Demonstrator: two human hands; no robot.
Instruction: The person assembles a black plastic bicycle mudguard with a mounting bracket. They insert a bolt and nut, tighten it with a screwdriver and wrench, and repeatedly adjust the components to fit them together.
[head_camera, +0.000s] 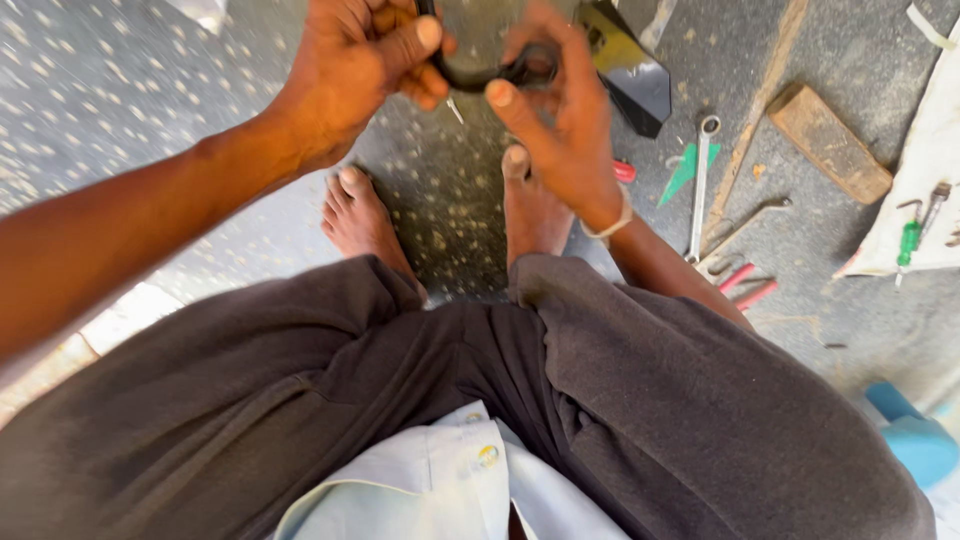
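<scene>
Both hands grip a curved black rubber-like strip (490, 72) — left hand (355, 65) and right hand (560, 110) closed on its ends; a metal spanner (700, 185) lies untouched, work seemingly midway.

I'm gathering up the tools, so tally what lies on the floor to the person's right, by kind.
Spanners: 2, a shiny one and a duller one
Pliers with red handles: 1
Screwdriver with a green handle: 1
Wood block: 1
Total: 5
The black curved part is in both hands, left hand and right hand.
</scene>
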